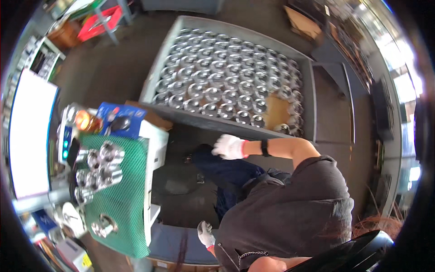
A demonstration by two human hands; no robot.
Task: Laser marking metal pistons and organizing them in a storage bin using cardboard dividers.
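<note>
My right hand [229, 147], in a white knit glove with a red cuff, hangs over my dark trousers near the edge of a big grey crate [199, 113]. Its fingers are loosely bent and apart, and no object shows in them. Lower in the view, my left hand [206, 234], gloved too, hangs beside a grey-blue surface [170, 242], its fingers loosely out and holding nothing visible. Many shiny round metal parts [226, 95] stand in rows in the crate, with bare brown board at one corner. To the left, several metal parts [102, 165] cluster on a green mesh mat [122, 195].
A single flanged metal part [104, 225] stands apart on the mat. Beyond it are a bright white screen [34, 136], a lit orange lamp [83, 120] and a blue mat [120, 119] holding a dark mouse-like object. A red bin [99, 23] stands at upper left.
</note>
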